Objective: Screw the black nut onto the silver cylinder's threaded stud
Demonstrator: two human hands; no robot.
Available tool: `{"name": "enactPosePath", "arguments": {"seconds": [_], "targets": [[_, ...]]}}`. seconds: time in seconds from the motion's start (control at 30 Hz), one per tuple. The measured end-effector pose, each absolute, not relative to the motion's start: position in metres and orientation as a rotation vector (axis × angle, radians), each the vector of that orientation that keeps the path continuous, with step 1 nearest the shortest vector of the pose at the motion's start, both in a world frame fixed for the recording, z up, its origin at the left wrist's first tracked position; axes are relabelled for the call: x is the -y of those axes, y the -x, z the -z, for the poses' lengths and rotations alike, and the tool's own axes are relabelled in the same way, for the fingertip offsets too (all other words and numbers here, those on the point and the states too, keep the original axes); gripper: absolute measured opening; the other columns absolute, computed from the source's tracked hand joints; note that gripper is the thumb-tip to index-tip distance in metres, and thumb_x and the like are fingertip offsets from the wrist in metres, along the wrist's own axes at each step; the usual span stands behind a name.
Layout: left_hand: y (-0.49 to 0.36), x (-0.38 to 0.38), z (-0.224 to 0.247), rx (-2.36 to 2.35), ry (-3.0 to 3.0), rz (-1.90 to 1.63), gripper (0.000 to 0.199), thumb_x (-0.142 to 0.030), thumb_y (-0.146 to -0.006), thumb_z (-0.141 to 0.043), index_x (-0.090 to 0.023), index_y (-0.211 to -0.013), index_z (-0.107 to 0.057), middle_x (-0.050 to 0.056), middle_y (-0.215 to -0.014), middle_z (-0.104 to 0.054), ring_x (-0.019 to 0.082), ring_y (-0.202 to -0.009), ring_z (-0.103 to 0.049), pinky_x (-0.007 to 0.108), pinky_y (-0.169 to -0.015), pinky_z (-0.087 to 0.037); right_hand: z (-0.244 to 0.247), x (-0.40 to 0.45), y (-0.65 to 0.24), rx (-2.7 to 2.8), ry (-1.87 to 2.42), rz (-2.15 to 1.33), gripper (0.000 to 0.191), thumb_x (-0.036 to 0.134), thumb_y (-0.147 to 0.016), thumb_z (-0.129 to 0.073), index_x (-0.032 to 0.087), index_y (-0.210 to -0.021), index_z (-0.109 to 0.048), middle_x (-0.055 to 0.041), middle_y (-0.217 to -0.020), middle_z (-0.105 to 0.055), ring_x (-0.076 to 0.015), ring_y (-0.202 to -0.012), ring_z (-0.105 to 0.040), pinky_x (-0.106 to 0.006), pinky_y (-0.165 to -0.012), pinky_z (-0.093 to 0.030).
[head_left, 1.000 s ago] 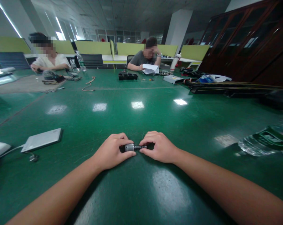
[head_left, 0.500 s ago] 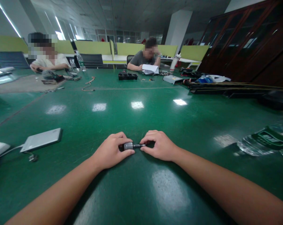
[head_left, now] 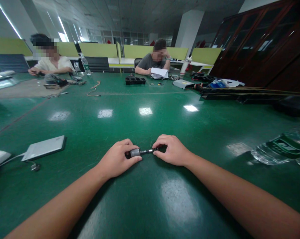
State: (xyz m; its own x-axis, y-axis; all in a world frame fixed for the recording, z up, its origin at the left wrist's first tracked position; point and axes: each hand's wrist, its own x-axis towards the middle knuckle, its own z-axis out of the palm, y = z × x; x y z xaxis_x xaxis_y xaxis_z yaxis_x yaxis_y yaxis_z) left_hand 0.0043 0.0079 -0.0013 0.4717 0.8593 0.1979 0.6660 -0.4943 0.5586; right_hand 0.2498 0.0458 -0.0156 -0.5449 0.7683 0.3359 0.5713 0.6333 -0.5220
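Note:
Low over the green table [head_left: 140,122], my left hand [head_left: 120,157] grips a silver and black metal cylinder [head_left: 134,152] between thumb and fingers. A thin dark shaft [head_left: 147,151] runs from the cylinder's right end toward my right hand [head_left: 172,151]. The thumb and fingertips of my right hand pinch the shaft's far end, which looks ridged. Parts of the cylinder and of the shaft's tip are hidden by my fingers.
On the left lies a silver flat box [head_left: 44,148] with a cable. A water bottle [head_left: 279,149] lies on its side at the right. Across the table sit two people, near a black tray [head_left: 135,80], a grey metal box [head_left: 183,84] and dark long parts [head_left: 222,93].
My right hand has moved right and slightly up, and more of the shaft shows between my hands. My left hand has shifted slightly left, with the cylinder tilted a little.

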Motion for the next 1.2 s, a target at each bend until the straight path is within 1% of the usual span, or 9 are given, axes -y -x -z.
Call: {"name": "enactPosePath", "arguments": {"seconds": [0.13,0.53,0.6,0.7,0.77,0.87,1.07,1.2], "targets": [[-0.003,-0.009,0.003,-1.324,-2.322,-0.677,0.022,-0.037,-0.085,-0.068,-0.023,-0.101,-0.074,0.002,-0.090,-0.064,0.018,-0.082,-0.061,0.030,-0.076,-0.046,0.016,-0.052,-0.255,2.223,1.185,-0.477,0.007,0.015,-0.072,-0.070,0.018,-0.078,-0.073,-0.0027,-0.076,-0.069,-0.0160,-0.072,-0.061,-0.029,-0.069,-0.046],[-0.003,-0.010,0.002,-1.267,-2.373,-0.664,0.022,-0.037,-0.086,-0.067,-0.023,-0.102,-0.074,0.002,-0.090,-0.066,0.018,-0.084,-0.062,0.030,-0.078,-0.046,0.013,-0.043,-0.246,2.292,1.025,-0.502,0.008,0.014,-0.072,-0.071,0.018,-0.079,-0.073,-0.0027,-0.077,-0.069,-0.0159,-0.074,-0.061,-0.028,-0.070,-0.046],[-0.003,-0.010,0.002,-1.254,-2.393,-0.656,0.025,-0.037,-0.086,-0.067,-0.022,-0.105,-0.073,0.003,-0.092,-0.067,0.019,-0.085,-0.062,0.031,-0.079,-0.046,0.014,-0.040,-0.243,2.307,0.994,-0.524,0.010,0.016,-0.074,-0.072,0.019,-0.083,-0.074,-0.0026,-0.078,-0.070,-0.0159,-0.074,-0.062,-0.029,-0.071,-0.046],[-0.004,-0.009,0.003,-1.221,-2.427,-0.647,0.037,-0.039,-0.082,-0.072,-0.021,-0.115,-0.067,0.004,-0.094,-0.069,0.020,-0.088,-0.062,0.034,-0.084,-0.045,0.016,-0.034,-0.235,2.322,0.937,-0.571,0.018,0.018,-0.076,-0.073,0.019,-0.095,-0.074,-0.0029,-0.082,-0.072,-0.0157,-0.075,-0.063,-0.029,-0.073,-0.047],[-0.005,-0.008,0.003,-1.189,-2.450,-0.632,0.036,-0.038,-0.081,-0.073,-0.021,-0.112,-0.067,0.004,-0.094,-0.068,0.021,-0.089,-0.062,0.035,-0.085,-0.045,0.016,-0.030,-0.230,2.373,0.886,-0.568,0.018,0.018,-0.079,-0.072,0.019,-0.097,-0.073,-0.0037,-0.087,-0.074,-0.0170,-0.080,-0.064,-0.032,-0.079,-0.047],[-0.007,-0.007,0.003,-1.194,-2.462,-0.615,0.027,-0.039,-0.085,-0.069,-0.021,-0.105,-0.071,0.005,-0.092,-0.066,0.021,-0.089,-0.061,0.034,-0.082,-0.046,0.017,-0.027,-0.227,2.407,0.879,-0.558,0.017,0.018,-0.082,-0.069,0.020,-0.099,-0.073,-0.0046,-0.091,-0.075,-0.0181,-0.085,-0.065,-0.034,-0.084,-0.046],[-0.011,-0.004,0.003,-1.229,-2.483,-0.615,0.028,-0.041,-0.089,-0.065,-0.021,-0.106,-0.073,0.005,-0.088,-0.065,0.020,-0.086,-0.060,0.032,-0.078,-0.046,0.018,-0.028,-0.228,2.381,0.879,-0.538,0.014,0.019,-0.083,-0.069,0.021,-0.096,-0.074,-0.0037,-0.088,-0.073,-0.0180,-0.086,-0.063,-0.033,-0.082,-0.046],[-0.013,-0.004,0.002,-1.215,-2.460,-0.622,0.027,-0.041,-0.089,-0.065,-0.020,-0.104,-0.074,0.004,-0.085,-0.065,0.019,-0.082,-0.061,0.029,-0.074,-0.046,0.018,-0.028,-0.227,2.373,0.874,-0.521,0.014,0.018,-0.081,-0.070,0.021,-0.093,-0.075,-0.0034,-0.086,-0.072,-0.0178,-0.085,-0.061,-0.033,-0.080,-0.046]]}}
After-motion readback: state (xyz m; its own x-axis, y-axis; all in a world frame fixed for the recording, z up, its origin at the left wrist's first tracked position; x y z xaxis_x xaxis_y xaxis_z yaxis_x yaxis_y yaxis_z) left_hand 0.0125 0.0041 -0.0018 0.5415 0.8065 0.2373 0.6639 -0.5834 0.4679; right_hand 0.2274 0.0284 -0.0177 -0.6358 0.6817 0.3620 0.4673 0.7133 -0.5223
